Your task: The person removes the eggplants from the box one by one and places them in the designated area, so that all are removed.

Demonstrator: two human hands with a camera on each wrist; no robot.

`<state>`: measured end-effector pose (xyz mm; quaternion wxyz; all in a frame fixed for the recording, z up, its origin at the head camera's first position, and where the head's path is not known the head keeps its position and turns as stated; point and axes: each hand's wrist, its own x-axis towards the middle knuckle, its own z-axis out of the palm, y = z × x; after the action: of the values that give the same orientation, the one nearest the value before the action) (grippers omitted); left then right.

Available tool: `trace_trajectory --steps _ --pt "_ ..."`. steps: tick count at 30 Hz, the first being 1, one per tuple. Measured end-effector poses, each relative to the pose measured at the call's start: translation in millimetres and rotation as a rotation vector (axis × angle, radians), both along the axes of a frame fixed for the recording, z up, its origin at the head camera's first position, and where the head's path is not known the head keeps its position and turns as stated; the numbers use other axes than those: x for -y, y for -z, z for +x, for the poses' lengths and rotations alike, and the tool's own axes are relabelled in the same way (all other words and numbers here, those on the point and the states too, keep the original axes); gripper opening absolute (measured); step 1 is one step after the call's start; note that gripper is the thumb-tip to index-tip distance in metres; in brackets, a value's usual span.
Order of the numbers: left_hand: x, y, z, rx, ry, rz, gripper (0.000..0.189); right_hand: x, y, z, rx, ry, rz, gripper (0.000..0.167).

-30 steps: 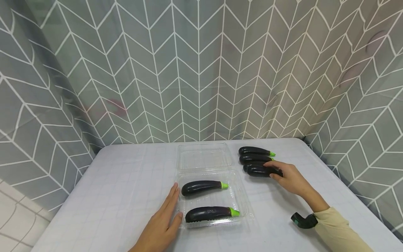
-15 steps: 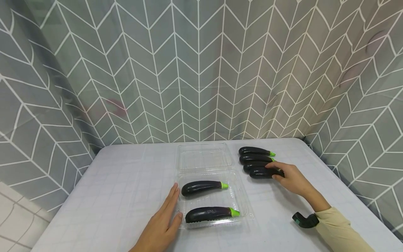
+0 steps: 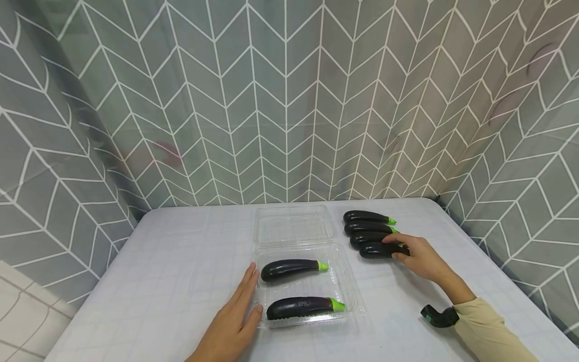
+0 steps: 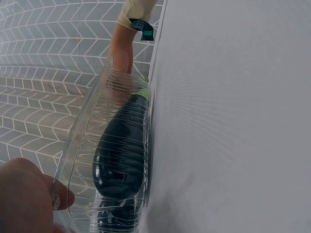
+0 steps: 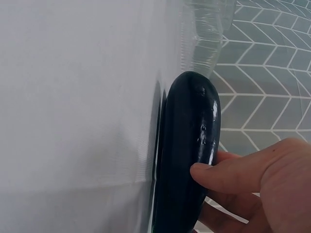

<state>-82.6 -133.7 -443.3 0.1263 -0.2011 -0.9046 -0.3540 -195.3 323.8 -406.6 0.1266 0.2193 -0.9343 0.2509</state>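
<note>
My right hand (image 3: 422, 259) pinches a dark eggplant (image 3: 377, 250) near its stem end, thumb on the near side and fingers on the far side. In the right wrist view this eggplant (image 5: 187, 131) lies close along the white cloth, its rounded end pointing away from the hand. Three more eggplants (image 3: 365, 216) lie in a row just behind it. My left hand (image 3: 230, 319) rests with extended fingers against the left side of a clear plastic clamshell box (image 3: 350, 284). Inside the box lie two eggplants with green stems, one at the back (image 3: 289, 270), one in front (image 3: 298, 307).
The clamshell's lid (image 3: 294, 226) is folded back flat, away from me. A white cloth (image 3: 181, 266) covers the table. Grey patterned curtains (image 3: 285, 100) enclose its back and sides. A black wrist device (image 3: 439, 317) sticks out at the right cuff.
My right hand has drawn its eggplant slightly toward me and to the right, so the third one of the row behind shows more. The left hand and the box have stayed put.
</note>
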Motion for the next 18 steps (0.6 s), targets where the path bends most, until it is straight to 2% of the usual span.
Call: trace_trajectory --steps 12,18 --pt "0.3 1.0 -1.0 -0.023 0.011 -0.007 0.074 1.4 3.7 -1.7 0.04 -0.005 0.004 0.038" --pt "0.5 1.2 -0.9 -0.014 0.01 -0.002 0.072 2.6 3.6 -1.3 0.028 -0.005 -0.008 0.037"
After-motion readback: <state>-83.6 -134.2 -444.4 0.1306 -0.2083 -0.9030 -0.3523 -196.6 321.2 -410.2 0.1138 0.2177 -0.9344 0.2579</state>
